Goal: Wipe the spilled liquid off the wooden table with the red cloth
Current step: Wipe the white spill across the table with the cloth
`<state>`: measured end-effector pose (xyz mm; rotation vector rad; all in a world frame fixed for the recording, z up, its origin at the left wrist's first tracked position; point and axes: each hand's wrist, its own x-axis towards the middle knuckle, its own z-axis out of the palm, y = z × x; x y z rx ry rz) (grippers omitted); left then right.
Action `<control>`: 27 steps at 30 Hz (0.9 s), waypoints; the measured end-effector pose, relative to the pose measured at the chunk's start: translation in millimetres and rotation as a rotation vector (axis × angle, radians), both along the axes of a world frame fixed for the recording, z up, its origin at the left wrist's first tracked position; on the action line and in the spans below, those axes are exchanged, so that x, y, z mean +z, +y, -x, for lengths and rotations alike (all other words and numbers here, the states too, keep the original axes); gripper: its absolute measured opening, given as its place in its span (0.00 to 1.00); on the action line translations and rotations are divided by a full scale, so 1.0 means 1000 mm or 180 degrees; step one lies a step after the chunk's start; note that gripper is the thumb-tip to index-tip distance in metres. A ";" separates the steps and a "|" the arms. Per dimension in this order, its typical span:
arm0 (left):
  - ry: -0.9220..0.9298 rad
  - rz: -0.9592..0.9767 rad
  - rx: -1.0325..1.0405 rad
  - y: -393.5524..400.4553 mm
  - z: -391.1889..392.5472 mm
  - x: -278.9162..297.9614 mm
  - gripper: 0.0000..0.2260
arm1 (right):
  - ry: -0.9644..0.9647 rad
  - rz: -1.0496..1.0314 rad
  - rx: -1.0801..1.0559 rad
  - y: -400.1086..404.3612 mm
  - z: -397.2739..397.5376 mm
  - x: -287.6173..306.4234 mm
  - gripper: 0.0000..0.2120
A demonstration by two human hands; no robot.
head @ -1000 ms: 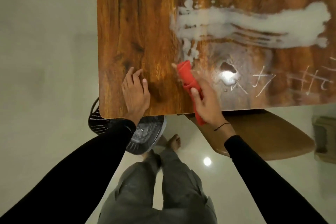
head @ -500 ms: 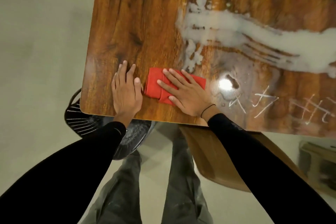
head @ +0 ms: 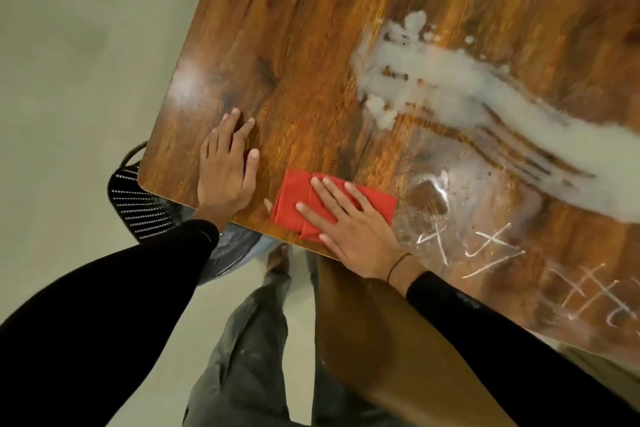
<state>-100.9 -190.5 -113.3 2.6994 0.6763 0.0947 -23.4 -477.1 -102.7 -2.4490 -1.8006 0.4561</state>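
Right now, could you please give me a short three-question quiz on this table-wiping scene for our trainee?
1. True or false: the right hand lies flat on the red cloth.
2. Which hand rests on bare wood of the wooden table?
3. The white spilled liquid is: A) under the cloth, B) farther up the table than the cloth, apart from it, C) on the floor.

Key: 1 true; 2 the left hand; 3 B.
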 end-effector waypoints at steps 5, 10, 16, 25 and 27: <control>-0.0015 0.0008 -0.0024 0.002 -0.001 0.000 0.23 | 0.0006 -0.0095 0.0287 0.006 -0.028 -0.004 0.33; 0.0033 0.0051 -0.0023 0.001 0.000 0.002 0.23 | -0.0248 -0.0204 -0.0699 0.050 -0.085 -0.001 0.31; -0.0018 0.0016 -0.0072 0.001 0.002 0.002 0.23 | -0.0304 -0.0184 -0.1441 0.067 -0.088 0.000 0.30; -0.0026 -0.0082 -0.0087 -0.003 0.001 0.007 0.23 | -0.0035 -0.0031 -0.0108 -0.014 0.026 -0.003 0.33; -0.0031 -0.0073 -0.0097 -0.003 0.001 0.008 0.23 | -0.0025 -0.0034 0.0202 -0.030 0.020 -0.004 0.32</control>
